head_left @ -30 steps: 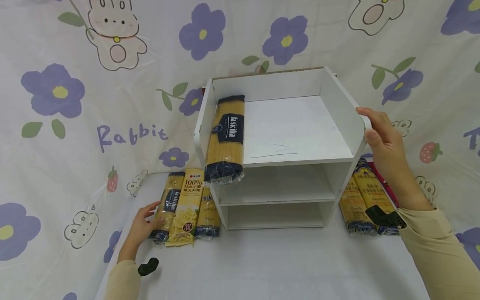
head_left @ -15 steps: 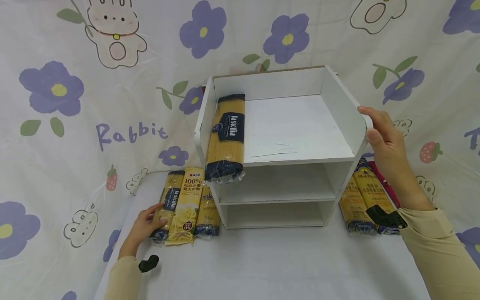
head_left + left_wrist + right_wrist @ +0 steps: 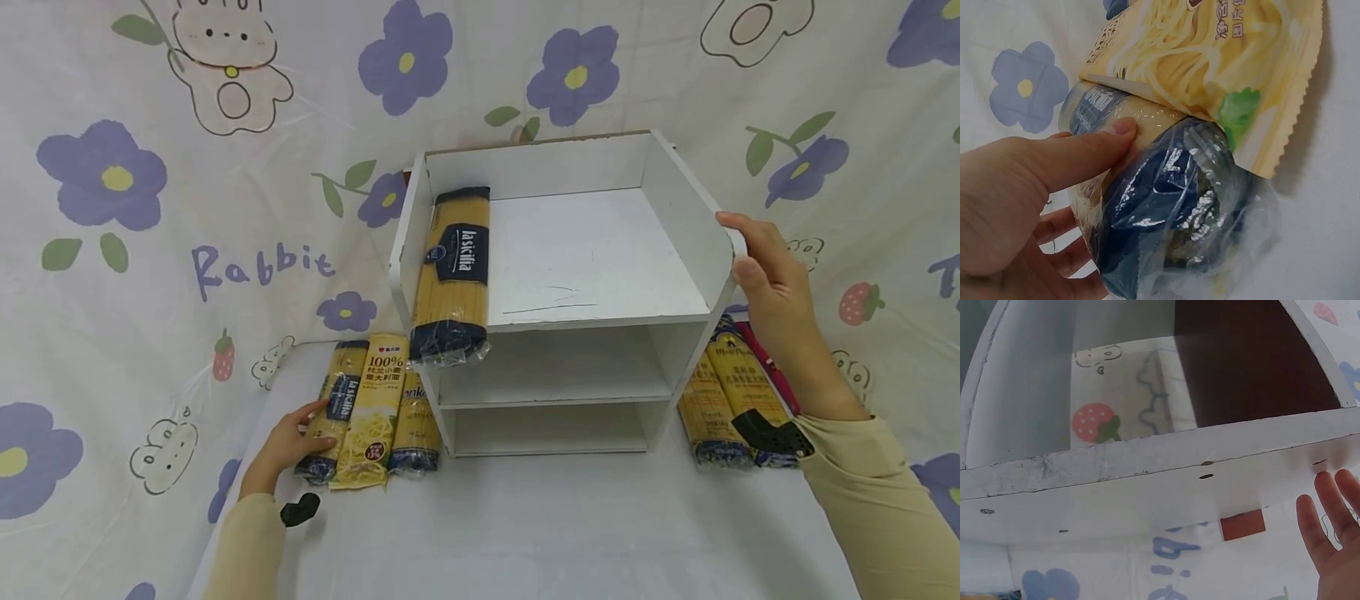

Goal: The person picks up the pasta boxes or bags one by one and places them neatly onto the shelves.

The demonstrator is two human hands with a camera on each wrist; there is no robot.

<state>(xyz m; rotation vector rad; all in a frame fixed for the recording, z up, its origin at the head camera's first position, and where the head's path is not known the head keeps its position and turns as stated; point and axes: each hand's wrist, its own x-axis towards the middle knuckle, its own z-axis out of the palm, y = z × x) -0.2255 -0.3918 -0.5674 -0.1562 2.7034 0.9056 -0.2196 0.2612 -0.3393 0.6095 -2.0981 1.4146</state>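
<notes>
At the left of the head view my left hand (image 3: 285, 446) grips the lower part of a la sicilia spaghetti pack (image 3: 343, 396). In the left wrist view the thumb lies across the top of this pack (image 3: 1166, 181), by its crinkled dark-blue end, and the other fingers reach round its side, partly hidden. My right hand (image 3: 776, 308) holds the front top corner of the right panel of a white three-tier shelf (image 3: 592, 258). The right wrist view shows several right-hand fingers (image 3: 1335, 519) stretched along the panel's outer face. Another la sicilia pack (image 3: 453, 279) lies on the top tier, against the left panel.
Right of the gripped pack lie a yellow pasta bag (image 3: 371, 417) and another spaghetti pack (image 3: 416, 429), close against the shelf's left side. More yellow packs (image 3: 716, 408) lie at the right. A patterned cloth (image 3: 225, 183) hangs behind the white table (image 3: 540, 533).
My left hand has moved slightly right and up along the pack, its fingers and thumb closing round it. The right hand and the shelf stay in place.
</notes>
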